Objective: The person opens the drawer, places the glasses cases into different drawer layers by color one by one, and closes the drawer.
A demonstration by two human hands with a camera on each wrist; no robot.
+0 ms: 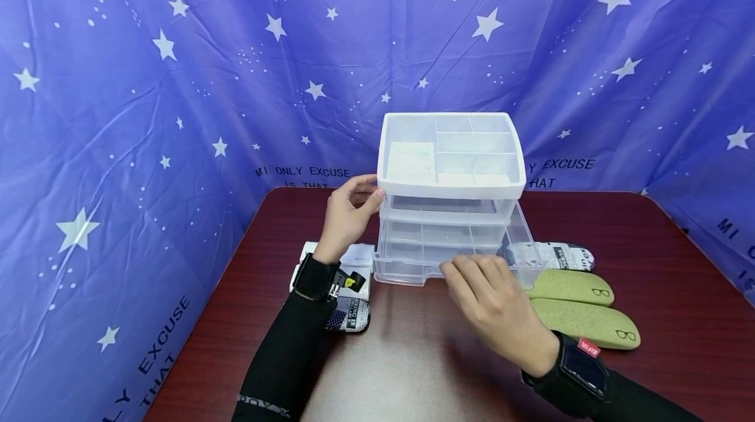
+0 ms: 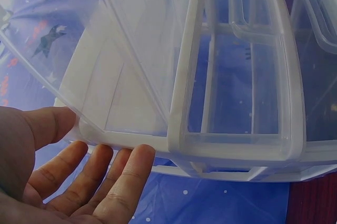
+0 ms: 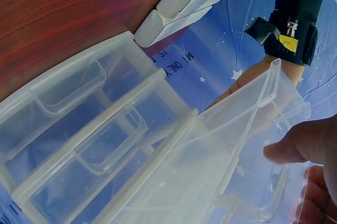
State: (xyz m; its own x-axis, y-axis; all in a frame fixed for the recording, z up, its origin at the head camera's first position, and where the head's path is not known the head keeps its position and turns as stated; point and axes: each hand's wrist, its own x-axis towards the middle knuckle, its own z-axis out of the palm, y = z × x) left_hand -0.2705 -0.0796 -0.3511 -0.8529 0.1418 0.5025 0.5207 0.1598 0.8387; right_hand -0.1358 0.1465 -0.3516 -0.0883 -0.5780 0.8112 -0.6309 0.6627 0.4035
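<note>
A clear plastic drawer organizer [image 1: 451, 192] with a white frame and a divided top tray stands on the table. Its lowest drawer [image 1: 401, 269] sticks out at the front. My right hand [image 1: 495, 304] grips the front of this drawer, and the right wrist view shows the thumb [image 3: 295, 147] on one side of the clear wall with curled fingers on the other. At the organizer's left side, just under the top tray, my left hand [image 1: 348, 212] holds the frame's edge. Thumb and bent fingers [image 2: 124, 192] straddle that edge in the left wrist view.
Two green glasses cases [image 1: 584, 324] lie right of the organizer, beside a printed black-and-white case [image 1: 566, 256]. White cases [image 1: 356, 258] and another printed case [image 1: 354, 317] lie by my left forearm. A blue star-patterned cloth [image 1: 377, 48] hangs behind the dark red table [image 1: 666, 265].
</note>
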